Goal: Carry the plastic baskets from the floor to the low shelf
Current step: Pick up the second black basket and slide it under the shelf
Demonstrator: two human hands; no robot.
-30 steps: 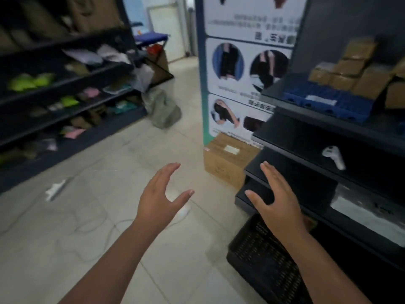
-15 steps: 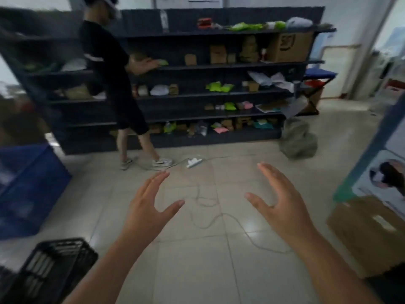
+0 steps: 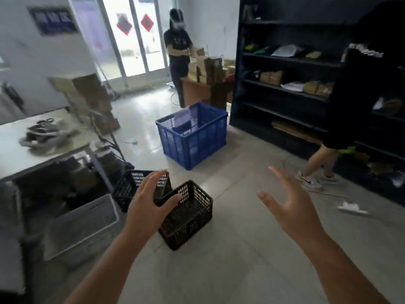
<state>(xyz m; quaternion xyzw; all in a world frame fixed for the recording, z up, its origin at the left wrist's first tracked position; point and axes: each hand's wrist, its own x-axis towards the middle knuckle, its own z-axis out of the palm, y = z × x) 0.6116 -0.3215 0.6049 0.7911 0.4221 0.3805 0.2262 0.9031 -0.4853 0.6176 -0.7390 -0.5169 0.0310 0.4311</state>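
Two black plastic baskets stand on the tiled floor ahead of me. The nearer basket [image 3: 190, 218] sits in front, and the farther basket [image 3: 131, 186] is behind it to the left, touching it. My left hand [image 3: 149, 207] hovers open in front of the nearer basket, fingers spread, holding nothing. My right hand [image 3: 289, 207] is open to the right of the baskets over bare floor, also holding nothing. A dark shelf unit [image 3: 285, 88] stands at the right.
A large blue crate [image 3: 192, 137] stands beyond the baskets. A grey bin [image 3: 83, 224] sits under a white table [image 3: 32, 150] at the left. One person stands at the back by cardboard boxes; another person's legs [image 3: 317, 167] are by the shelf. A white power strip [image 3: 350, 208] lies on the floor.
My view has swung round from the shelves to the floor area with the two black baskets and blue crate. Both hands stay raised and open, the left now over the nearer basket.
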